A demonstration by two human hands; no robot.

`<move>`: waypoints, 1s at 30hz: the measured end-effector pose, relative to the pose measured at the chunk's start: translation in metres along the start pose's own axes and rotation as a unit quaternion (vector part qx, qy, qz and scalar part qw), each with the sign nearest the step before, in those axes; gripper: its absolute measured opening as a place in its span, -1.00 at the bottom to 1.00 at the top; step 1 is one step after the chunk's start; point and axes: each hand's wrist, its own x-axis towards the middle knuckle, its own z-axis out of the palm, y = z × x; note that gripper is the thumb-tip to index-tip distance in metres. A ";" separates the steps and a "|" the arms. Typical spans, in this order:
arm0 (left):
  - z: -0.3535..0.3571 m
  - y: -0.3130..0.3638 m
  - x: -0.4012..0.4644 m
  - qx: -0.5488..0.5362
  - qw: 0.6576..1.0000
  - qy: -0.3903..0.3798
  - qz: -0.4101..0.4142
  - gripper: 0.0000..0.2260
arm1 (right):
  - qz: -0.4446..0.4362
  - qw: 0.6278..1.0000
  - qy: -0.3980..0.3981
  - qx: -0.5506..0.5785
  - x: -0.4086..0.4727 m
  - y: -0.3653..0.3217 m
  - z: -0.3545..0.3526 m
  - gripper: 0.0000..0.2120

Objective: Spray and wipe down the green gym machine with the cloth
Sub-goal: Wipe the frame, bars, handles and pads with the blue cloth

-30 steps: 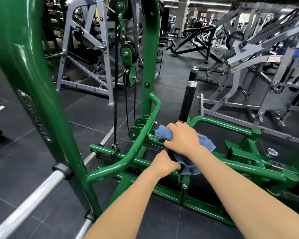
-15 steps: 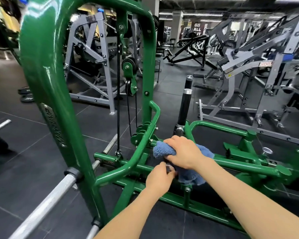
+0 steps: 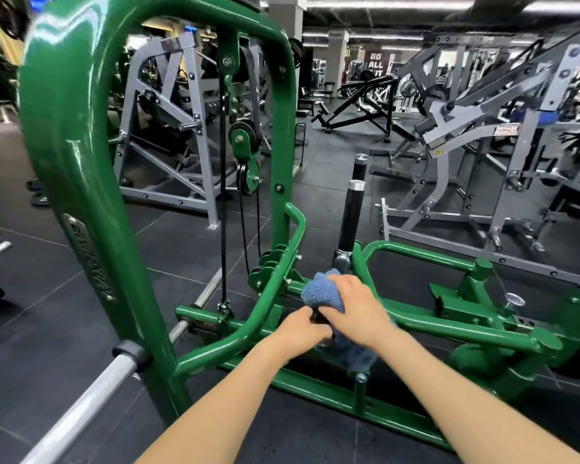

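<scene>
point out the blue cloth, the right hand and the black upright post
blue cloth (image 3: pixel 320 291): head view, bunched upper left part.
right hand (image 3: pixel 357 311): head view, back of hand.
black upright post (image 3: pixel 349 221): head view, mid shaft.

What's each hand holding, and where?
Right hand grips the blue cloth bunched at its middle. Left hand curls round something dark, mostly hidden; cannot tell what.

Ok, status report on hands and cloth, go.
Right hand grips blue cloth on green frame. Left hand curled around something dark, unidentifiable. Nothing blocking.
</scene>
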 end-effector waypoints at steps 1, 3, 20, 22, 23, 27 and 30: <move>-0.002 0.002 0.003 -0.006 1.000 0.002 -0.013 -0.89 | 0.034 0.999 0.028 0.031 -0.002 0.003 0.011 -0.44; -0.005 0.008 0.012 -0.013 1.000 0.007 -0.020 -0.90 | 0.101 0.984 0.076 0.126 0.001 0.010 0.023 -0.44; 0.035 0.020 0.078 0.277 0.952 0.109 -0.073 -0.56 | 0.270 0.841 0.061 0.466 0.092 0.085 0.028 -0.72; 0.036 0.021 0.079 0.295 0.946 0.113 -0.070 -0.54 | 0.273 0.821 0.037 0.499 0.085 0.085 0.037 -0.61; 0.036 0.022 0.079 0.297 0.945 0.115 -0.070 -0.53 | 0.274 0.822 0.025 0.499 0.080 0.086 0.039 -0.55; 0.036 0.022 0.078 0.297 0.945 0.118 -0.073 -0.56 | 0.249 0.861 -0.027 0.443 0.065 0.093 0.029 -0.64; 0.036 0.023 0.077 0.294 0.945 0.126 -0.070 -0.56 | 0.245 0.865 -0.007 0.437 0.080 0.100 0.019 -0.64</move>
